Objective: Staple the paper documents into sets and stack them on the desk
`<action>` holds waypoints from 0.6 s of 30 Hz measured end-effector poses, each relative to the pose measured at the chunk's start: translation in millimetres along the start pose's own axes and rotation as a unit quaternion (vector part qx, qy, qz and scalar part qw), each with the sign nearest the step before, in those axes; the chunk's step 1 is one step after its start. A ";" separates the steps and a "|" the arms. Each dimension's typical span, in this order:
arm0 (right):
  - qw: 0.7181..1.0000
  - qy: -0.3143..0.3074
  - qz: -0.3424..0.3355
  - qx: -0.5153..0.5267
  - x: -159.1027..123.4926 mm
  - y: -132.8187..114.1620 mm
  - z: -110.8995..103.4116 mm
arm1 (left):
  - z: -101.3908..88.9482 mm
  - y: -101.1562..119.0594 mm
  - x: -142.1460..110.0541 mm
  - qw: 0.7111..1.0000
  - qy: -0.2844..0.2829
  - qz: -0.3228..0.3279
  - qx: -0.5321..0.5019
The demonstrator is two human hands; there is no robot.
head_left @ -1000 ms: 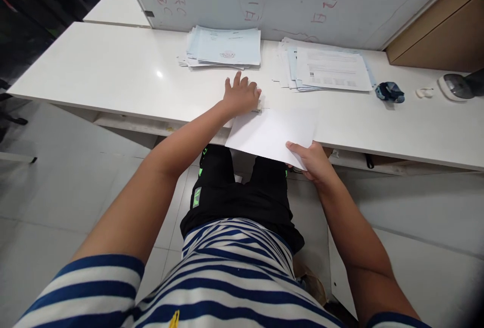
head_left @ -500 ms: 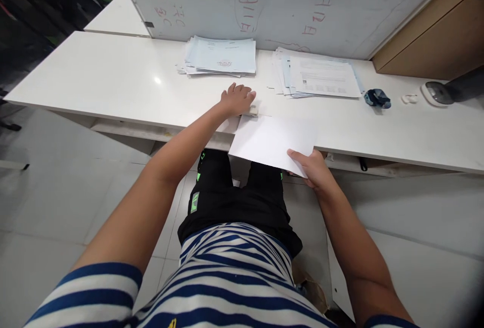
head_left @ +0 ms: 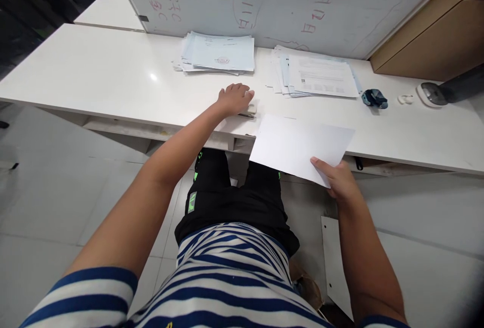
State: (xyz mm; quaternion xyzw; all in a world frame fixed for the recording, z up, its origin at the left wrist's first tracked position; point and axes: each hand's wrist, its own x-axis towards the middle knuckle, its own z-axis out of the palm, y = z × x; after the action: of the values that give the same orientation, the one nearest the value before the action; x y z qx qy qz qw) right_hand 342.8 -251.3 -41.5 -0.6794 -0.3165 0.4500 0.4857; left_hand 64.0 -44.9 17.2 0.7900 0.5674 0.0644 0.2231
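My right hand (head_left: 342,181) pinches the near right corner of some white paper (head_left: 298,144), thumb on top and fingers underneath. The paper reaches past the desk's front edge, and its far part is over the desktop. My left hand (head_left: 235,100) lies palm down on a small stapler (head_left: 250,112), fingers stretched forward rather than wrapped round it. Only the stapler's end shows beyond the hand; the rest is hidden. A gap separates the stapler from the paper.
Behind my hands lie a stack of pale blue papers (head_left: 223,53) and a stack of printed sheets (head_left: 323,75). To the right are a dark blue watch (head_left: 374,99), white earbuds (head_left: 406,99) and a rounded case (head_left: 431,95). A whiteboard (head_left: 280,5) and a cardboard box (head_left: 423,35) stand behind.
My right hand has drawn the paper to the right, away from the stapler. My left hand stays on the stapler, its fingers a little closer together. The view has shifted slightly.
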 end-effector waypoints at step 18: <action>1.000 -0.014 -0.005 0.005 1.4 -5.1 19.1 | -0.5 -1.1 -0.5 1.000 -0.008 0.004 -0.005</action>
State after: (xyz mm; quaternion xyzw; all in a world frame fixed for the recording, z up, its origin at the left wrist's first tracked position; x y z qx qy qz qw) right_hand 325.8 -241.2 -39.5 -0.6691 -0.3242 0.4586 0.4868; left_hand 62.7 -44.9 17.2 0.7915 0.5622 0.0615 0.2316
